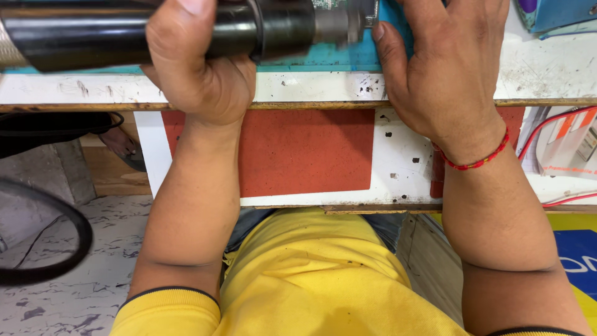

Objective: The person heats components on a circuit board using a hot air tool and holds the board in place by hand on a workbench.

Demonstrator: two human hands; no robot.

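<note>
Gripping a black cylindrical tool (155,28), the left hand (199,68) keeps a clenched grip around its barrel, holding it level above the worktop (323,87). The right hand (444,68) lies flat and released on a teal mat (348,57), steadying it near the tool's metal nozzle (342,22). A black cable (56,249) loops over the floor.

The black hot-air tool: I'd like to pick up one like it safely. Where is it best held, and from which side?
Probably by the thick black barrel, well back from the metal nozzle. It lies sideways over the bench, so a grip wrapped around from the near side suits it, as the left hand shows.
</note>
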